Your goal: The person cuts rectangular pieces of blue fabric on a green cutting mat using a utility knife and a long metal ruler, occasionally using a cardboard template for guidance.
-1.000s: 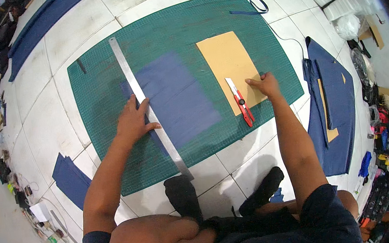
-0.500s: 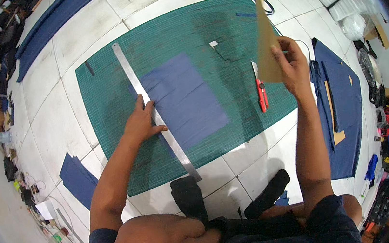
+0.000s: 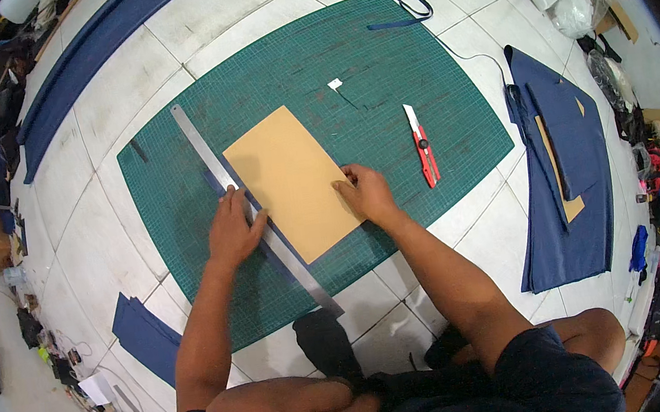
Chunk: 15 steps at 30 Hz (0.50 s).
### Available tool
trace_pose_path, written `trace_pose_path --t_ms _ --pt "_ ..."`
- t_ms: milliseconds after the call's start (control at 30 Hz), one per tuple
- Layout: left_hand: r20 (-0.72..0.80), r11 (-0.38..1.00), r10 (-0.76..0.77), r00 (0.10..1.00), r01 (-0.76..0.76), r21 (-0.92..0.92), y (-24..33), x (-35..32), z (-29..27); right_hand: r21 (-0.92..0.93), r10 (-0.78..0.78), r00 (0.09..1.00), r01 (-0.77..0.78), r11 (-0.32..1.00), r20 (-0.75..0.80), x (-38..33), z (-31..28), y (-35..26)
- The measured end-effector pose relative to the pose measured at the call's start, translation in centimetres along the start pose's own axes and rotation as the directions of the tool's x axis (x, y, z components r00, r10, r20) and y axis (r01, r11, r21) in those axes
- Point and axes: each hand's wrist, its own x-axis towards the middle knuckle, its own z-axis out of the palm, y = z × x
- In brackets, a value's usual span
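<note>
A tan rectangular card sheet (image 3: 288, 182) lies over a dark blue fabric piece (image 3: 335, 247), hiding most of it; narrow blue strips show along the card's edges. My right hand (image 3: 368, 195) pinches the card's right edge, thumb on top. A long steel ruler (image 3: 197, 140) runs diagonally just left of the card. My left hand (image 3: 236, 230) rests on the ruler, fingers spread flat and gripping nothing. To the right, a red utility knife (image 3: 425, 151) lies on the green cutting mat (image 3: 361, 54), its blade out and pointing away from me.
A small white tag (image 3: 335, 84) and a looped dark blue strip (image 3: 410, 3) lie toward the mat's far side. Folded blue fabric (image 3: 561, 177) sits right of the mat, another piece (image 3: 144, 332) at left. A blue fabric roll (image 3: 91, 75) stretches across the far left floor.
My right hand has brought the raised card left and down, laying it flat over the blue fabric beside the ruler. My left hand has stayed on the ruler.
</note>
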Motion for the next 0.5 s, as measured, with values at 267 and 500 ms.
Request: trace_pose_path --t_ms 267,500 --pt "0.097 0.983 -0.045 0.994 0.027 0.182 2.9 -0.3 -0.9 -0.241 -0.172 0.982 0.148 0.959 -0.083 -0.9 0.0 0.3" --pt "0.100 0.987 -0.045 0.994 0.029 0.159 3.5 -0.2 -0.8 -0.244 -0.135 0.980 0.097 0.965 -0.144 -2.7 -1.5 2.0"
